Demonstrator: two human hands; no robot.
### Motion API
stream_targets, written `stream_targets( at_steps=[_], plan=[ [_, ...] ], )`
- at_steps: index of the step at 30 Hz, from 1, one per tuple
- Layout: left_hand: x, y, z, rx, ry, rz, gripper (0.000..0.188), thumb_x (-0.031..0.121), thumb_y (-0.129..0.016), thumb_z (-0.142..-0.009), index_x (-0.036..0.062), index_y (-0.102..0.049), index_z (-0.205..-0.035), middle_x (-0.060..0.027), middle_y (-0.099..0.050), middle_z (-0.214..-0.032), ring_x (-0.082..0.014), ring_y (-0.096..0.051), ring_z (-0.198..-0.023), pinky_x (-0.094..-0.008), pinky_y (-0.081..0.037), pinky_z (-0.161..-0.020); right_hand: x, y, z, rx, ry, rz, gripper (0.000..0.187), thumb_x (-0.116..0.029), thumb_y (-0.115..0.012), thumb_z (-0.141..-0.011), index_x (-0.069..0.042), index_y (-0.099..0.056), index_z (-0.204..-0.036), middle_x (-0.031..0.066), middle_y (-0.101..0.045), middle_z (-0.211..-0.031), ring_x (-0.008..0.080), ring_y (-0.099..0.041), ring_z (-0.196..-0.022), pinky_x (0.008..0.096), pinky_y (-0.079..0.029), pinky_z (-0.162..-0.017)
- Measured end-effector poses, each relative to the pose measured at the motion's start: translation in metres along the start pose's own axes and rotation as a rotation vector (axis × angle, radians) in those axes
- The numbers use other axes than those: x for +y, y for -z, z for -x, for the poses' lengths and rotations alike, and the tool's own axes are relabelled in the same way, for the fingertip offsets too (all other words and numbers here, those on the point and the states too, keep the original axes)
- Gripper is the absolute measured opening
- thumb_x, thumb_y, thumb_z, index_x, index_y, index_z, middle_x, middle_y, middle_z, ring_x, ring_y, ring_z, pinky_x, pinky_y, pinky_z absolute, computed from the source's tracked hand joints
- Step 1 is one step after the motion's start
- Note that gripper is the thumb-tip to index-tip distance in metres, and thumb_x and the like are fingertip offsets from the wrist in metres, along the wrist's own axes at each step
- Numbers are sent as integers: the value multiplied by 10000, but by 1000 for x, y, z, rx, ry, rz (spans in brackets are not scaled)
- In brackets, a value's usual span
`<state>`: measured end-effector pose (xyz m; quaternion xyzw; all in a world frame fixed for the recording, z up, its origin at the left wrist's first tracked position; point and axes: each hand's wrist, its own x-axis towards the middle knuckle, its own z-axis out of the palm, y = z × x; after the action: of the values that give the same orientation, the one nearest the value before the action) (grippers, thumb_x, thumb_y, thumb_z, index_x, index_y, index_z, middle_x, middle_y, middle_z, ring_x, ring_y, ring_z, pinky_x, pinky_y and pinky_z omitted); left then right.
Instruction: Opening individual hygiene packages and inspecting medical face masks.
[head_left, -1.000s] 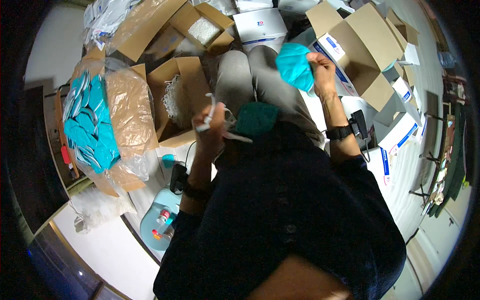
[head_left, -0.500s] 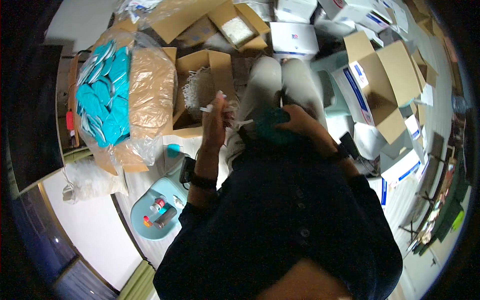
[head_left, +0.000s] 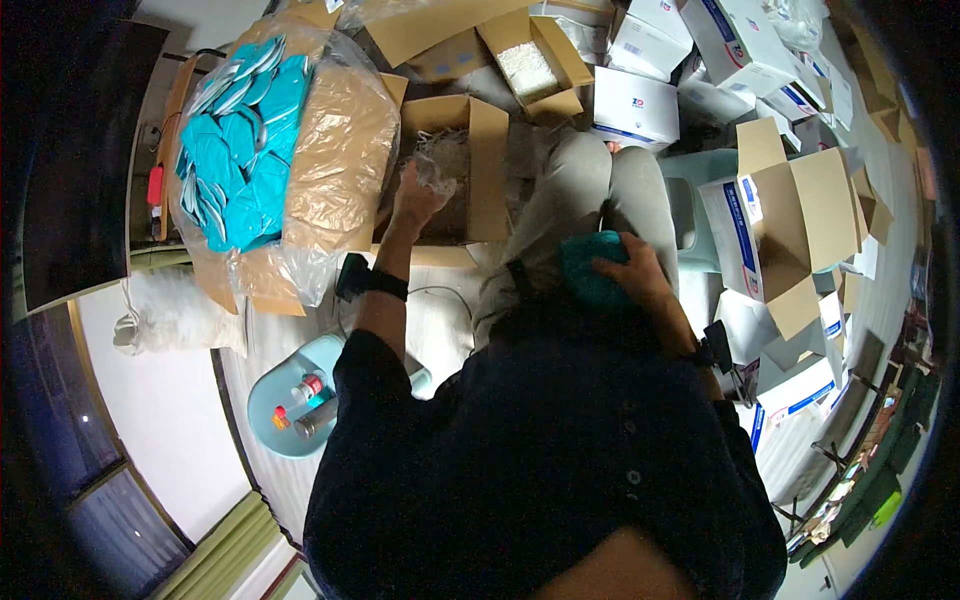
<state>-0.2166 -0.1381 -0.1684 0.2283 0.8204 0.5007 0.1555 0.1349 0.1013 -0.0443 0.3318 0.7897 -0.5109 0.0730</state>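
Teal masks (head_left: 265, 190): a deep heap of folded pieces with pale edges, at the upper left of the frame, beside clear plastic (head_left: 340, 150) with brown card showing through.
White-sided carton (head_left: 825, 205): at the right of the frame, standing open with its brown flaps spread.
Brown carton (head_left: 488, 170): open, just above the centre of the frame and well apart from the white-sided one.
Blue basin (head_left: 275, 375): at the lower left, with bottles lying in it.
Left hand (head_left: 418, 198): reaches into the brown carton, fingers partly curled at a pale, blurred tangle. Whether it grips any of it, I cannot tell.
Right hand (head_left: 645, 275): rests right of centre, closed over the edge of a mask, thumb across the top.
Single mask (head_left: 585, 255): held by the right hand at the wearer's lap, near the centre of the frame.
Pale strands (head_left: 440, 143): loose in the brown carton, around and beyond the left fingertips.
Step in hand: probably picking out strands with the left hand while the right secures the mask.
Next move: seems to call for separating a strand from the tangle and a steady right-hand hold.
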Motion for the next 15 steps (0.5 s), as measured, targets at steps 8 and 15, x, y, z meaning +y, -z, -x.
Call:
stream_targets(
  at_steps=[8, 15],
  plan=[
    [26, -17, 23, -189, 46, 463, 394, 258, -671, -848, 47, -587, -1169, -164, -654, -1027, -273, -639, -917, -378, -506, -829, 25, -4, -17, 52, 23, -587, 286, -83, -654, -850, -15, -591, -1120, 77, -641, -1005, 178, -598, -920, 329, -484, -823],
    [171, -68, 97, -693, 73, 332, 369, 159, -629, -888, 37, -536, -1224, -132, -649, -1009, -216, -651, -812, -355, -561, -674, 6, -28, -50, 54, 123, -846, 173, -19, -611, -870, -16, -582, -1040, 61, -627, -958, 137, -586, -875, 289, -490, -775]
  ],
)
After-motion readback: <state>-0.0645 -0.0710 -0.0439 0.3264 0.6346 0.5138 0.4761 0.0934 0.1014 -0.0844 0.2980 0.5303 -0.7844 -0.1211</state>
